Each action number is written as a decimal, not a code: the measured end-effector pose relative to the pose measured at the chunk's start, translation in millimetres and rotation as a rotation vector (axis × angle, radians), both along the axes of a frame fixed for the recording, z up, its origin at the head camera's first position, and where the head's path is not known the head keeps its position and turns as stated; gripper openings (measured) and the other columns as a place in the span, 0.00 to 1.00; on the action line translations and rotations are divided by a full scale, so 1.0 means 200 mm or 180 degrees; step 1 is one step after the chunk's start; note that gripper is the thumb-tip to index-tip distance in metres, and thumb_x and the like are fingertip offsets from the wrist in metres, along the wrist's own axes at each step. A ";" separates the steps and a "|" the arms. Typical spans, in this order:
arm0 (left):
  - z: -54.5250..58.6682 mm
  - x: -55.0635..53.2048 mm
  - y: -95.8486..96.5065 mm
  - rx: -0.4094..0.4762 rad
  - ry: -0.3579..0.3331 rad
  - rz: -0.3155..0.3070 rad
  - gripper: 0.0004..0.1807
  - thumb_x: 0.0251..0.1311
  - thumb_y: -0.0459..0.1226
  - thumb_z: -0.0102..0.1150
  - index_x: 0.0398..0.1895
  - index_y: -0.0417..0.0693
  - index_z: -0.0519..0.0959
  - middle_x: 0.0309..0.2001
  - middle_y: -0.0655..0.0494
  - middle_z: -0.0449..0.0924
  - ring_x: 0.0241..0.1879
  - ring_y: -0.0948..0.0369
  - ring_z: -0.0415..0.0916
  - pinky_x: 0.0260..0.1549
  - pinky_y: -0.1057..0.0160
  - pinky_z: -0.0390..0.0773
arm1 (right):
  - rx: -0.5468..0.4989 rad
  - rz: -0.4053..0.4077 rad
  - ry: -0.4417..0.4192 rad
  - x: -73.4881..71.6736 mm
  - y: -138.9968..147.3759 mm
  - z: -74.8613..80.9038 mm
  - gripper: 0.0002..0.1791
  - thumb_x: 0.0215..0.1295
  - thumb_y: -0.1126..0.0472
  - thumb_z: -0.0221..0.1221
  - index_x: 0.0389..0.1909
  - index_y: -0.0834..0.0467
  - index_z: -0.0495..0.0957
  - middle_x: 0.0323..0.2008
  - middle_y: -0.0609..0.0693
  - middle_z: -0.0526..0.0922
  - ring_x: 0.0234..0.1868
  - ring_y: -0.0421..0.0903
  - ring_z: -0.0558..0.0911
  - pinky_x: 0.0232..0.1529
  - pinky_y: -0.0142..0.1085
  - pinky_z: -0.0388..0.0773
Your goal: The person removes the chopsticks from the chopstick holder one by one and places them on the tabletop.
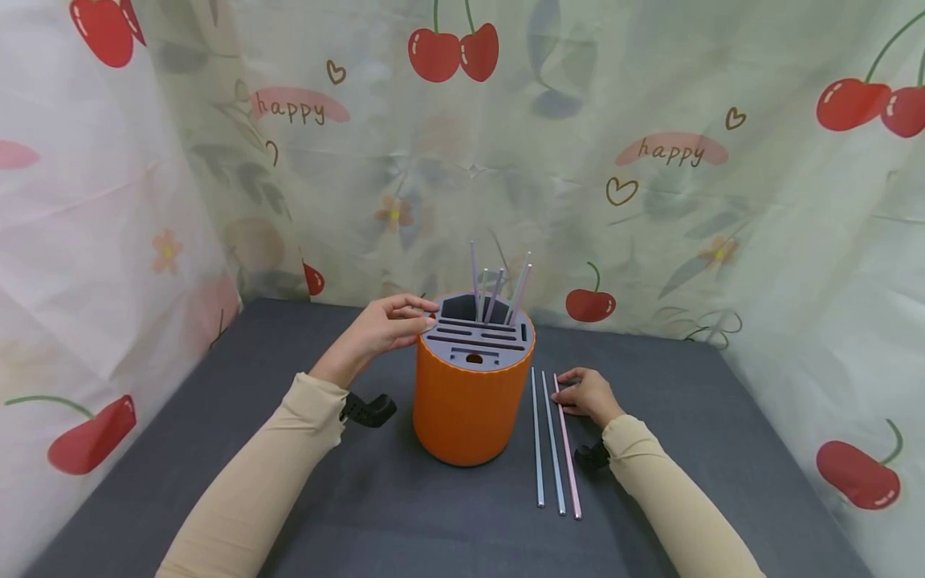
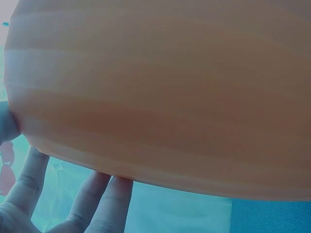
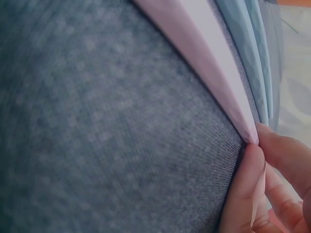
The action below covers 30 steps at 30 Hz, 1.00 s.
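Note:
An orange cylindrical knife holder [image 1: 468, 413] stands upright, its grey top cut with slots and a larger opening at the back. Several thin pastel sticks [image 1: 525, 282] lean in that opening. My left hand [image 1: 379, 329] rests at the holder's upper left rim; in the left wrist view its fairly straight fingers [image 2: 111, 206] touch the orange wall. With thumb and fingertips, my right hand [image 1: 588, 396] pinches the far end of a thin pink stick [image 1: 567, 457] lying on the table. Two blue sticks [image 1: 554, 453] [image 1: 538, 449] lie beside it, between it and the holder.
A dark grey cloth [image 1: 340, 514] covers the table. Pale curtains [image 1: 462, 177] printed with cherries and flowers rise behind and on both sides. Each wrist wears a black strap device [image 1: 370, 409].

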<state>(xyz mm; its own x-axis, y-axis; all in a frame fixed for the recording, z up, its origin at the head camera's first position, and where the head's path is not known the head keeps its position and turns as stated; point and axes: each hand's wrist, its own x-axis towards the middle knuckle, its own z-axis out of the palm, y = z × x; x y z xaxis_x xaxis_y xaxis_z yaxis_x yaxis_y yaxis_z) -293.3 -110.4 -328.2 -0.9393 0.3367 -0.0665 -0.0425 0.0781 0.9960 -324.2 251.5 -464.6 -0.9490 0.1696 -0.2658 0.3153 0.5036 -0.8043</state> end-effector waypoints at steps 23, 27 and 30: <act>0.01 0.01 0.00 -0.0053 0.0009 0.0005 0.23 0.52 0.43 0.67 0.53 0.50 0.76 0.52 0.49 0.72 0.53 0.56 0.71 0.51 0.58 0.72 | -0.1448 0.0685 0.0985 0.08 -0.08 0.50 0.25 0.61 0.60 0.60 0.58 0.63 0.68 0.44 0.53 0.76 0.46 0.48 0.79 0.47 0.38 0.76; 0.01 0.01 0.00 -0.0036 0.0013 -0.0008 0.24 0.52 0.43 0.67 0.53 0.50 0.76 0.52 0.49 0.72 0.53 0.56 0.71 0.51 0.58 0.73 | -0.1892 0.0974 0.1587 0.17 -0.18 0.73 0.20 0.60 0.63 0.61 0.53 0.58 0.72 0.41 0.51 0.75 0.45 0.46 0.79 0.48 0.34 0.76; 0.01 0.01 0.00 -0.0029 0.0016 -0.0011 0.23 0.52 0.43 0.67 0.53 0.50 0.76 0.51 0.50 0.73 0.53 0.56 0.71 0.51 0.58 0.73 | -0.1791 0.1118 0.1871 0.23 -0.25 0.82 0.18 0.58 0.65 0.62 0.50 0.55 0.75 0.41 0.50 0.76 0.44 0.44 0.79 0.48 0.33 0.75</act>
<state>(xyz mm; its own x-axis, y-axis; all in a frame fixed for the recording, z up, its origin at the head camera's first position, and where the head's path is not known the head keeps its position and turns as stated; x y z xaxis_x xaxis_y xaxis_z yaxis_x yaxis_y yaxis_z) -291.9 -110.1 -327.1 -0.9384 0.3393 -0.0647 -0.0371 0.0872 0.9955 -278.0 201.3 -301.0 -0.9310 -0.1661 0.3251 -0.3255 -0.0253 -0.9452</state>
